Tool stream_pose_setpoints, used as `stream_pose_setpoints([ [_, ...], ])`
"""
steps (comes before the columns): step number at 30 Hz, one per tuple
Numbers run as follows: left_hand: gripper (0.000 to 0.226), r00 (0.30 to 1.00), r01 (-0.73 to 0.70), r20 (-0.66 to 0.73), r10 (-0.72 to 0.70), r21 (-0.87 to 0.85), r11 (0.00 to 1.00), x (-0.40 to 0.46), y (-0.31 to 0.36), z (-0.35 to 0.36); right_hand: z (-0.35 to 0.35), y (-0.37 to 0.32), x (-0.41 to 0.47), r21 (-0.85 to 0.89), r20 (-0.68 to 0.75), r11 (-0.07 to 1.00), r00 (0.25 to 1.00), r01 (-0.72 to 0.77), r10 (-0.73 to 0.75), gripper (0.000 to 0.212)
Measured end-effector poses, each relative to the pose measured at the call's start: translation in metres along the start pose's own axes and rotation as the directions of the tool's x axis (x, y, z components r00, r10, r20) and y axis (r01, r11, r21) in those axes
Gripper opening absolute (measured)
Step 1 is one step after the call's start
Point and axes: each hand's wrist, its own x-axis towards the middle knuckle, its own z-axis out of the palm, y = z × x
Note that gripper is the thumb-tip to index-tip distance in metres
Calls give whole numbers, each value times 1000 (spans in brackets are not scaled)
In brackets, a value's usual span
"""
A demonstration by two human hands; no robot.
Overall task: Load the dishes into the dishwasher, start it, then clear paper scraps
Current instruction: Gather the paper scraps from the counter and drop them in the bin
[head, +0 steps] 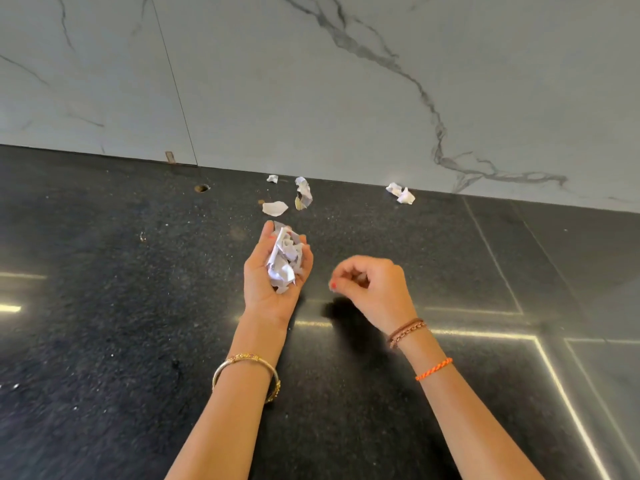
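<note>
My left hand point(266, 282) is palm up over the black counter point(121, 306), its fingers curled round a wad of crumpled white paper scraps point(285, 259). My right hand point(372, 287) hovers just to the right of it, fingers curled, thumb and fingertips close together; nothing shows between them. Loose scraps lie further back: a flat white piece point(274, 208), a crumpled strip point(303, 192), a tiny bit point(272, 178) by the wall, and a crumpled pair point(400, 193) to the right.
A grey marble wall point(346, 81) rises at the back of the counter. A small round hole point(202, 188) is cut in the counter at the back left. Seams cross the counter on the right.
</note>
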Motion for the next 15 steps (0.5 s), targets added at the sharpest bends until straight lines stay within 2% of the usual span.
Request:
stream_pose_setpoints([
  [1,19,1000,-1,-5,1,21,1000,-1,-1,-1,0,-7,3,92,-71,995,997,25,-19,19],
  [3,24,1000,-1,18,0,58,998,-4,-2,2,4,-23,12,136,-167,982,980,128,-105,17],
  [5,27,999,13,46,-19,126,992,-7,-2,6,14,-33,19,49,-204,977,960,208,-194,14],
  [8,40,995,31,85,-53,240,970,-8,-1,7,29,-33,23,-242,-245,926,905,289,-347,13],
  [9,44,992,48,105,-75,238,970,-9,1,8,31,-33,24,-280,-254,914,896,293,-365,13],
  [11,40,987,61,131,-89,203,977,-8,3,7,32,-31,28,-284,-263,918,898,276,-351,16],
  [13,24,990,82,95,-100,172,982,-3,6,4,32,-31,31,-292,-265,918,899,269,-348,17],
  [15,34,992,101,60,-110,137,985,2,5,0,31,-31,34,-293,-253,909,893,296,-372,12],
])
